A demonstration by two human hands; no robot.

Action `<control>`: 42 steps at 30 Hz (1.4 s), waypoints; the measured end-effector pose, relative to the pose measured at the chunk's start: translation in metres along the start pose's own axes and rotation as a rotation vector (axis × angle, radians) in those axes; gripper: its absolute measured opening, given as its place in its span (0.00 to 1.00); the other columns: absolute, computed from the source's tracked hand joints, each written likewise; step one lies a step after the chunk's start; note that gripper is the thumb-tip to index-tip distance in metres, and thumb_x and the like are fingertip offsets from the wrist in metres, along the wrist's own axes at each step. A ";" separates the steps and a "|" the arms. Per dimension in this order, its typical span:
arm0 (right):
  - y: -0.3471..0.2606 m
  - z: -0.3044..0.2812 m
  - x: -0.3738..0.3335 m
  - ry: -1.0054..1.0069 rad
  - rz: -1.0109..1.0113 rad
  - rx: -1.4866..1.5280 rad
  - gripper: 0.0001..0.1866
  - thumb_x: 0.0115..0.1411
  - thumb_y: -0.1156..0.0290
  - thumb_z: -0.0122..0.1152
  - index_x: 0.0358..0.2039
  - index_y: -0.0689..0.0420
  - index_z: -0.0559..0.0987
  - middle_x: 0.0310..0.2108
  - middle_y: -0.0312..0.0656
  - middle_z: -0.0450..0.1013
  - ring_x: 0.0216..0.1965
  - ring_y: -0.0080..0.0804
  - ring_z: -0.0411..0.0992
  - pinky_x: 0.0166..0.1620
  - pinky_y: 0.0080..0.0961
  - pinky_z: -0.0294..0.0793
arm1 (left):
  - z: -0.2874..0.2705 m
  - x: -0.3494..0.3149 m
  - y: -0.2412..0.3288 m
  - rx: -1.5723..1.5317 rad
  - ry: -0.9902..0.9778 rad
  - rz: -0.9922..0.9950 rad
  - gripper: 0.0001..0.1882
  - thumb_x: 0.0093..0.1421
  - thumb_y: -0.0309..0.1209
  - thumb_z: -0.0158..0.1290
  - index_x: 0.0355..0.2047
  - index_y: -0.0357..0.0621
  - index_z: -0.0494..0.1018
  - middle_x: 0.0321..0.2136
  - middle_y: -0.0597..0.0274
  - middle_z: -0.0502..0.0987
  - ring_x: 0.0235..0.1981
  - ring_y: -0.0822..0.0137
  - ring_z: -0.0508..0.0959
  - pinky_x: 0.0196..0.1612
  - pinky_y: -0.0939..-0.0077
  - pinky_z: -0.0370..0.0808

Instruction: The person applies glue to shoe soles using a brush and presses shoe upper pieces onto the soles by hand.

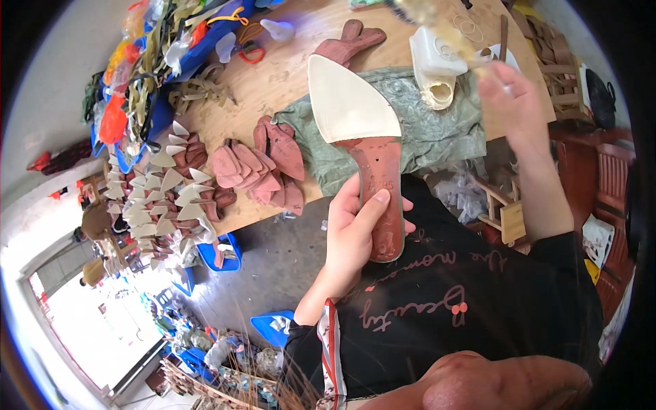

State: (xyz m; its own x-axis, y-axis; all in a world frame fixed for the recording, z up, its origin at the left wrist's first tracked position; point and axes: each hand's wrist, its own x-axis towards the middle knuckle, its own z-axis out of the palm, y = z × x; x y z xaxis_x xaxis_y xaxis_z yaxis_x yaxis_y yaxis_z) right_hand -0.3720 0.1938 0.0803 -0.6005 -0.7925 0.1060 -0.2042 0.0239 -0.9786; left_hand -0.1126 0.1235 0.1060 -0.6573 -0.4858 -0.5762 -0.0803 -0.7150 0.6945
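My left hand (350, 229) grips a shoe insole (383, 198) by its dark red heel end, thumb on top. The insole's wide front is cream coloured and points away from me over the table edge. My right hand (511, 99) is raised at the right, closed around a long yellowish brush (444, 31), smeared by motion. Below the brush lies a cut white plastic jug (437, 58), its opening crusted with a cream-coloured substance. It rests on a crumpled grey-green plastic sheet (451, 126).
Reddish insoles lie in a pile (246, 167) on the wooden table (287, 41). Left of them stand rows of cream-tipped insoles (164, 198). Red-handled scissors (253, 53) and another reddish insole pair (350, 42) lie farther back. Blue bins (270, 329) stand on the floor.
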 end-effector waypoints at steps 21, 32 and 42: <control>-0.031 0.031 -0.024 0.054 0.022 0.183 0.12 0.65 0.65 0.51 0.29 0.59 0.75 0.21 0.25 0.63 0.21 0.11 0.54 0.25 0.12 0.50 | -0.018 -0.018 0.017 -0.078 -0.084 0.091 0.17 0.63 0.29 0.46 0.51 0.34 0.62 0.31 0.50 0.76 0.26 0.65 0.79 0.30 0.73 0.80; -0.074 0.137 -0.040 0.126 0.003 0.168 0.13 0.64 0.66 0.52 0.27 0.60 0.75 0.17 0.24 0.57 0.19 0.11 0.52 0.23 0.13 0.48 | -0.119 -0.056 0.023 -0.131 -0.108 0.319 0.15 0.63 0.26 0.45 0.50 0.34 0.64 0.34 0.57 0.75 0.33 0.68 0.79 0.31 0.72 0.81; -0.085 0.291 -0.033 -0.207 -0.139 -0.184 0.11 0.64 0.67 0.55 0.31 0.62 0.76 0.24 0.25 0.63 0.26 0.11 0.57 0.29 0.12 0.55 | -0.254 -0.089 0.019 -0.150 -0.009 0.316 0.14 0.64 0.27 0.45 0.48 0.35 0.63 0.36 0.58 0.74 0.32 0.67 0.79 0.30 0.74 0.79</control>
State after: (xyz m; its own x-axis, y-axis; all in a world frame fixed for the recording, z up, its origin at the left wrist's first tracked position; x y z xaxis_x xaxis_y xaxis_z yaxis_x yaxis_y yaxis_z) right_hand -0.1100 0.0405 0.1090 -0.3904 -0.9028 0.1803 -0.4210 0.0009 -0.9070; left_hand 0.1351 0.0254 0.0608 -0.6389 -0.6911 -0.3380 0.2390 -0.5959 0.7666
